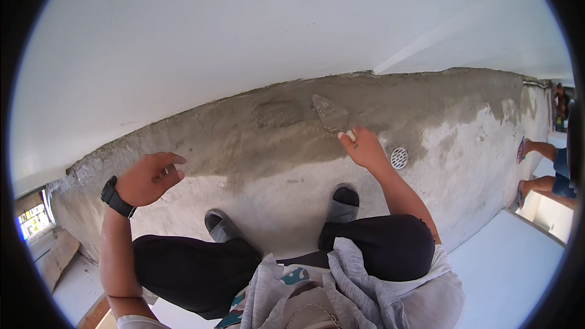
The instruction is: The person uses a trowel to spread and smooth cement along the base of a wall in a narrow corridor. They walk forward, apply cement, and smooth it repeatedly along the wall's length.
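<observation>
My right hand (364, 147) grips the short handle of a pointed trowel (329, 113). Its grey, mortar-smeared blade rests on or just over the wet mortar (244, 128) spread along the foot of the white wall; I cannot tell if it touches. A small raised heap of mortar (279, 113) lies left of the blade. My left hand (151, 178), with a black watch (116, 197) at the wrist, hangs over the left part of the floor. Its fingers are slightly bent, thumb apart, with nothing in them.
A round slotted drain cover (399, 158) sits in the floor by my right forearm. The white wall (244, 30) rises beyond the mortar. Another person's legs (536, 186) are at the right edge. A flat board (60, 258) leans at the lower left.
</observation>
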Motion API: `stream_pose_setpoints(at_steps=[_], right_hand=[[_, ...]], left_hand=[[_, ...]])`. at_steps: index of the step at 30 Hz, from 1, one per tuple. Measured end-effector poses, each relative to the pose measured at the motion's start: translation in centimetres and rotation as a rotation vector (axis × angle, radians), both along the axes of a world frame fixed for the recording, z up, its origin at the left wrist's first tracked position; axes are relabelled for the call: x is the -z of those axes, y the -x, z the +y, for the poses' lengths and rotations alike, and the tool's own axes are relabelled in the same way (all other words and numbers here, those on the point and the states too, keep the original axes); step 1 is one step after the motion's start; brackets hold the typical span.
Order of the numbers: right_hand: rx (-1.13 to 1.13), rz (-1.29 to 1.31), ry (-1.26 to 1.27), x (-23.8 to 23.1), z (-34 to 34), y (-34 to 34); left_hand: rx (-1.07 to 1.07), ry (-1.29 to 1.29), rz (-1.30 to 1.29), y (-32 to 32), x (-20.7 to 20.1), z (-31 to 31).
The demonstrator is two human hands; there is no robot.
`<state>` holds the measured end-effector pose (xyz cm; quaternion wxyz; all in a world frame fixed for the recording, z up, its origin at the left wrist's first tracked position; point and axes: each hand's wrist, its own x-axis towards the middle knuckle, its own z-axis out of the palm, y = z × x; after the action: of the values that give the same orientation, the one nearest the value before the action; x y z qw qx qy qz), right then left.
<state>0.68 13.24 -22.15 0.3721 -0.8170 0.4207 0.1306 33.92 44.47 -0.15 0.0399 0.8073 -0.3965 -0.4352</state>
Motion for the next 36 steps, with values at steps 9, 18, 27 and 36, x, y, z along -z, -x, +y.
stream_pose_setpoints(at_steps=[9, 18, 27, 36], right_hand=[[-0.115, -0.078, 0.038, 2.7, 3.9, -3.2], [0.206, -0.124, -0.638, 5.5, 4.2, -4.7], [0.460, -0.356, -0.532, 2.2, 0.4, 7.4], [0.204, -0.292, 0.825, 3.8, -5.9, 12.4]], left_hand=[[-0.103, 0.000, 0.110, -0.5, -1.5, 2.6], [-0.035, 0.029, 0.106, -1.1, -0.9, 4.4], [0.030, 0.070, 0.032, 1.0, -1.0, 1.3], [0.054, 0.000, -0.015, 2.6, -1.0, -1.3]])
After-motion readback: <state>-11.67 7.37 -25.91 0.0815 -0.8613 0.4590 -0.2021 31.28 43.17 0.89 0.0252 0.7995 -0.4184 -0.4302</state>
